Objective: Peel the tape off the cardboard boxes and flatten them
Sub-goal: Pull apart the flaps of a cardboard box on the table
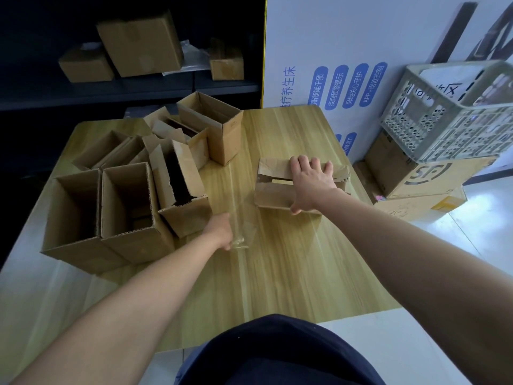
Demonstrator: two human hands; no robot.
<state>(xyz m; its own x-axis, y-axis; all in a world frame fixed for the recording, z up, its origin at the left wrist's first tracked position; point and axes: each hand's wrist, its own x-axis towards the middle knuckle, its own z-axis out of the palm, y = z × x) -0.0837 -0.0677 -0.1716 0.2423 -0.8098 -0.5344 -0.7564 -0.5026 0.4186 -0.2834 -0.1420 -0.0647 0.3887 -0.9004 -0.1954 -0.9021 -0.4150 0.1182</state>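
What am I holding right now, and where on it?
The left hand grips the clear tape strip at its near end; right hand only presses flat on the small cardboard box.

Bright, even light on my feed. Pale glare streaks run down the table [291, 259], the clear tape [241, 232] glints, the upper-left shelf [138, 91] sits dark, edges bow, detail's slightly soft.
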